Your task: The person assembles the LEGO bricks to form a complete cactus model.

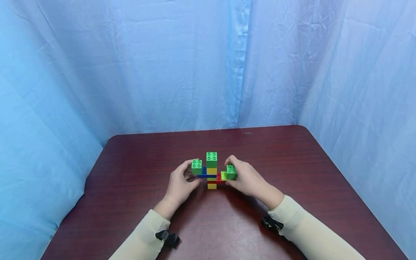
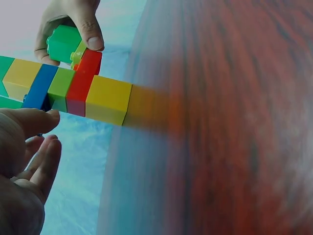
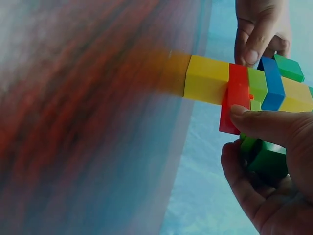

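Observation:
A toy building-brick structure (image 1: 212,171) stands upright on the table. Its central column has a yellow brick (image 2: 108,99) at the bottom and a green brick (image 1: 211,160) on top. A long blue brick (image 1: 206,176) sticks out to the left, bearing another green brick (image 1: 196,167). Lower down, a long red brick (image 3: 238,76) reaches right under a lime brick and a green brick (image 1: 231,172). My left hand (image 1: 180,184) holds the left arm's end, thumb in front. My right hand (image 1: 248,178) grips the right arm, its thumb near the red brick; the fingertips behind are partly hidden.
The dark red-brown wooden table (image 1: 146,155) has rounded far corners. Light blue curtains (image 1: 162,65) hang behind it and on both sides. A black strap device (image 1: 168,238) sits at the left wrist and another (image 1: 272,223) at the right.

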